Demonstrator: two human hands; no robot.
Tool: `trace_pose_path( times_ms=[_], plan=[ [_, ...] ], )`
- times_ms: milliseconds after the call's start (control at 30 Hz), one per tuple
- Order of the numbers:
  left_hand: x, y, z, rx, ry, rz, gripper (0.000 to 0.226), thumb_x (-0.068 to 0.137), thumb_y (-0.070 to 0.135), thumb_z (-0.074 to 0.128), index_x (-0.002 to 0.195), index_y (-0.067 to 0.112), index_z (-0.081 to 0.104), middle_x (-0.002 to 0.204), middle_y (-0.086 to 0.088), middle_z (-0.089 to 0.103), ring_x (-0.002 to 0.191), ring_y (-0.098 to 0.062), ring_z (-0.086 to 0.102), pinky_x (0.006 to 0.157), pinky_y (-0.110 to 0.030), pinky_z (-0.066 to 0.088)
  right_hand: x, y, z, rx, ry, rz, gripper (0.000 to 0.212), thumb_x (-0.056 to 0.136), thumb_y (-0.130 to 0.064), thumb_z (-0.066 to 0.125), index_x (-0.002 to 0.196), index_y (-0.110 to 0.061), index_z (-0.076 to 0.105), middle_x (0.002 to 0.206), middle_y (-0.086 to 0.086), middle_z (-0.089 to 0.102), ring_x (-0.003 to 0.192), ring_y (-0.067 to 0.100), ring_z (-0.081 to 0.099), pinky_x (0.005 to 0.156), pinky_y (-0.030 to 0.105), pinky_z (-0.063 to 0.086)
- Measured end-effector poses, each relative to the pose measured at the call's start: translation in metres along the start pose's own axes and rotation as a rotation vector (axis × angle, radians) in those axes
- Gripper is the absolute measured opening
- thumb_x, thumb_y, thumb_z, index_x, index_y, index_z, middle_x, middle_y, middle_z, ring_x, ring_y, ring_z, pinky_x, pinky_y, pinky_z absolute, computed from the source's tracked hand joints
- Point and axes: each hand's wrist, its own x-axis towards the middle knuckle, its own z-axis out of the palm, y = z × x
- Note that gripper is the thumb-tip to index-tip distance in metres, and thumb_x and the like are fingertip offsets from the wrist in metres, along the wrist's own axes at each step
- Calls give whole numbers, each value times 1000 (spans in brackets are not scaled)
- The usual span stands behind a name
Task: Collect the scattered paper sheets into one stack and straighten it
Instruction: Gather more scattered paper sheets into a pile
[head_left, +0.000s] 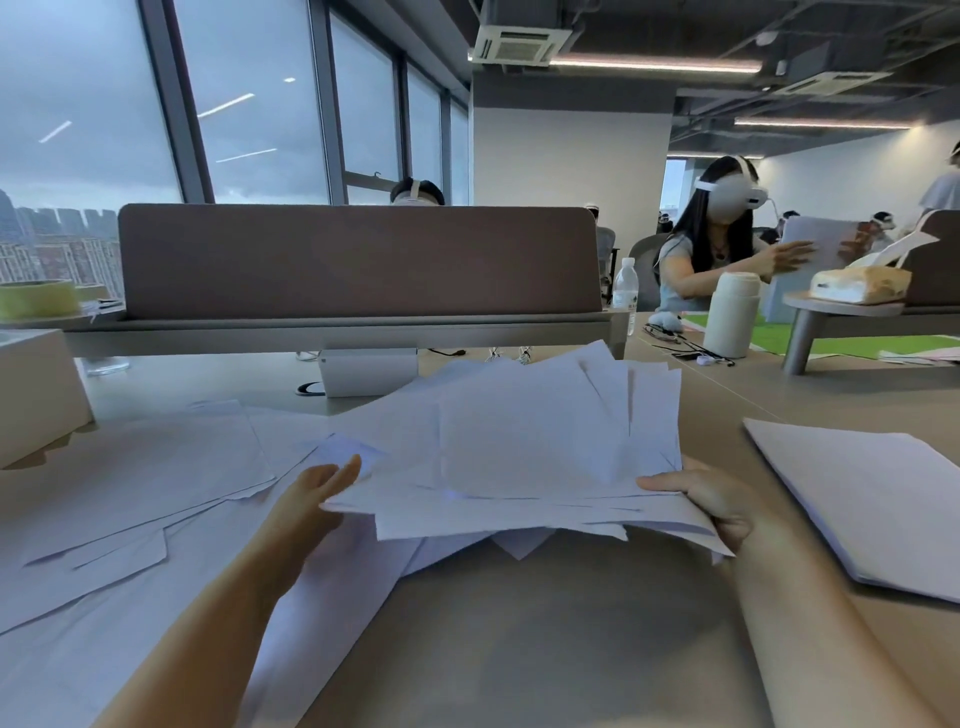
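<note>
A person's R hand (711, 499) clamps the near right corner of a fanned bundle of white sheets (519, 452), thumb on top and the other fingers hidden beneath. The L hand (317, 499) is flat, fingers straight, at the bundle's left edge and holds nothing; whether it actually touches the paper can't be told.

The bundle is held above the desk (545, 623), its edges splayed and corners jutting away from the person. More sheets lie under it and spill out to its left as loose sheets (145, 467). A squared stack (872, 499) lies well apart to the bundle's right.

The step in hand is prob. squaring the bundle. It would go best w/ the R pinch eased so the sheets can slide while the L palm pushes the edge in. Next, stand the bundle on one long edge and tap it on the desk, then do the same on a short edge. Too tight a grip would likely crease the corners.

Beyond the bundle stands a brown divider panel (358, 260); far right of it are a water bottle (625, 291) and a white flask (732, 312). No legible text: the sheets look blank and the bottle label is too small to read.
</note>
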Motion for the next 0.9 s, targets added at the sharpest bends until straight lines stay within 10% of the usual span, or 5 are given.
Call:
trace_pose_path(
  times_ms=[133, 267, 600, 767, 900],
  plan=[
    [6, 5, -5, -304, -145, -173, 66, 80, 59, 60, 123, 9, 60, 121, -19, 65, 113, -35, 60, 96, -43, 49, -2, 0, 0, 41, -54, -17, 47, 69, 5, 70, 114, -5, 61, 98, 16, 74, 82, 30, 71, 70, 36, 56],
    [7, 10, 3, -293, -143, -262, 54, 88, 54, 52, 97, 2, 65, 75, -15, 70, 56, -21, 69, 49, -25, 55, -10, 0, 15, 5, -118, -4, 40, 69, 1, 73, 108, -2, 64, 93, 16, 75, 75, 28, 73, 61, 31, 59],
    [-1, 9, 14, -117, -213, -205, 24, 79, -9, 64, 100, 2, 65, 77, -14, 75, 59, -24, 71, 50, -30, 57, -13, -5, 43, -189, -126, 79, 26, 86, -22, 66, 111, -15, 68, 107, 11, 74, 99, 31, 69, 85, 38, 54],
    [2, 7, 8, -113, -97, -177, 18, 86, -9, 55, 96, 4, 63, 74, -16, 71, 51, -24, 68, 43, -27, 53, -1, 1, 31, -573, 223, 2, 28, 84, -4, 66, 108, 10, 66, 93, 23, 72, 76, 26, 67, 76, 39, 55],
    [4, 5, 10, -181, -78, -207, 18, 88, -11, 52, 99, 2, 60, 84, -18, 67, 67, -31, 64, 56, -34, 54, 4, -1, 38, -788, 441, -195, 37, 86, -23, 64, 119, -6, 62, 127, 11, 62, 116, 26, 57, 97, 37, 45]
  ],
)
